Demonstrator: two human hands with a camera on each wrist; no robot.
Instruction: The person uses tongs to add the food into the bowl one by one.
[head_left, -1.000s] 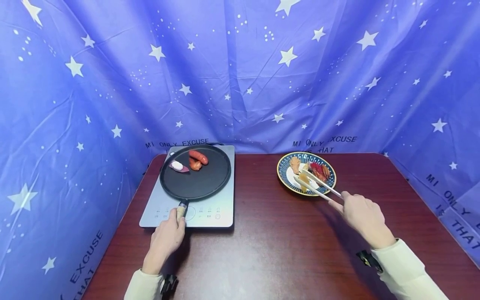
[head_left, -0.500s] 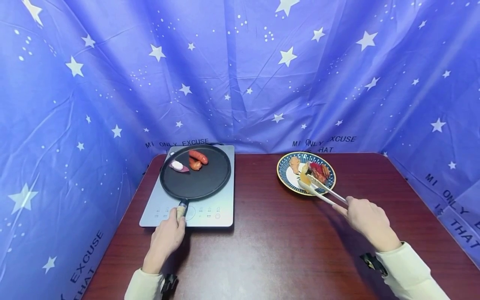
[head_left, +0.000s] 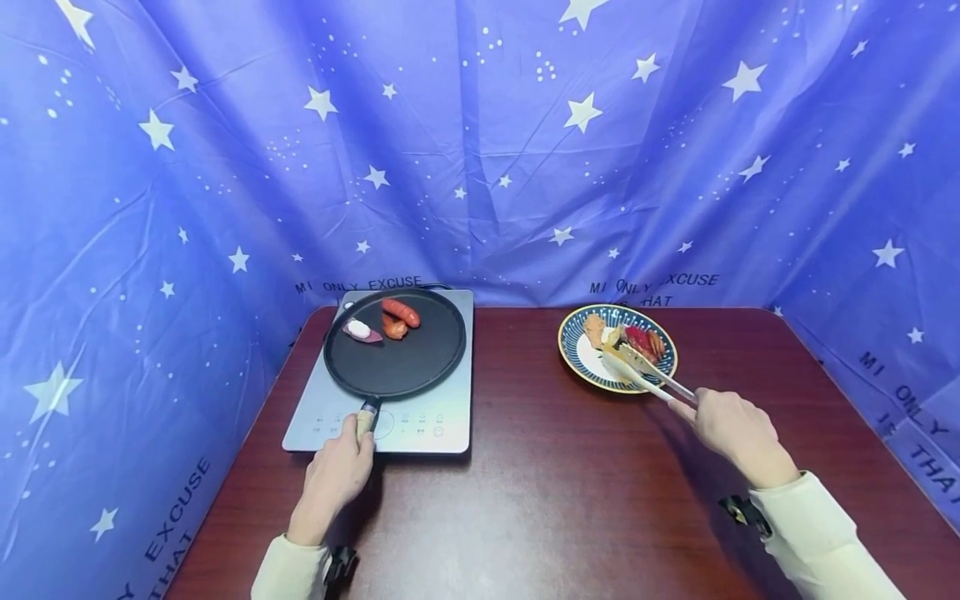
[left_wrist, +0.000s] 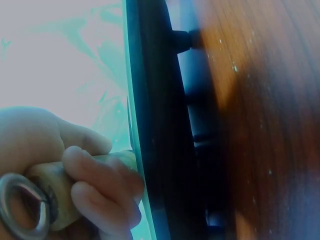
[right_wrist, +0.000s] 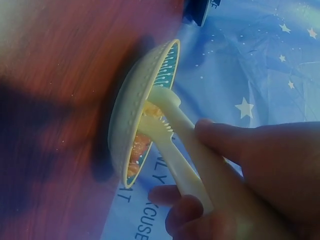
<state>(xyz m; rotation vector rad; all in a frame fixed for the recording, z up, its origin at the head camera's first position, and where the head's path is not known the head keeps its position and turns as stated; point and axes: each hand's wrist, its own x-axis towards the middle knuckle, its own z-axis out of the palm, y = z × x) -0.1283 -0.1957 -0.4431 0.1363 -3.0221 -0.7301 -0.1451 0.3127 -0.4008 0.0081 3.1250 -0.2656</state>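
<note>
Tongs [right_wrist: 207, 162] held in your right hand [head_left: 738, 429], tips at the food [head_left: 643, 340] on the blue-patterned plate [head_left: 572, 355]. Your left hand [head_left: 339, 468] grasps the handle [head_left: 367, 413] of the black pan [head_left: 408, 360], which sits on the cooktop [head_left: 453, 404], sausage [head_left: 401, 313] inside.

The worktop [head_left: 525, 500] is wood-grained with a glossy sheen. The pan [head_left: 420, 358] is matt; its handle [head_left: 365, 419] looks wooden, ending in a shiny metal ring [left_wrist: 44, 212]. The cooker [head_left: 450, 400] has a smooth, reflective face. The tongs [right_wrist: 200, 150] look like smooth plastic. The plate [right_wrist: 125, 110] seems glazed ceramic, beaded outside. The curtain [head_left: 510, 83] is creased cloth, the sleeve [head_left: 817, 521] matt cloth.
</note>
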